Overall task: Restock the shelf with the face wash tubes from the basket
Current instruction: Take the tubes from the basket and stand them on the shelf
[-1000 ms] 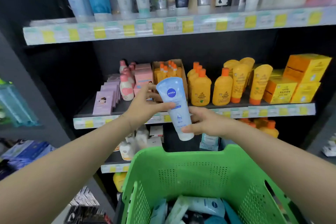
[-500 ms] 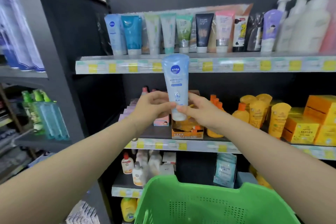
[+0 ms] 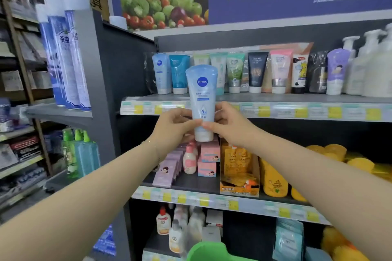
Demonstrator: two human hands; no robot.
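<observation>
Raised since a moment ago, the blue tube now crosses the front edge of the top shelf, where other tubes stand cap-down in a far row. The green basket shows only its rim at the near bottom, and its stock is hidden. The blue tube is upright, cap down, label outward, ready to stand like the twin tube at the row's left end. The left hand and right hand pinch its lower part from each side, fingers curled, keeping it straight.

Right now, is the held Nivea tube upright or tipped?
Upright, cap down: the Nivea tube stands vertical, white cap at the bottom, gripped low between the left hand and right hand.
</observation>
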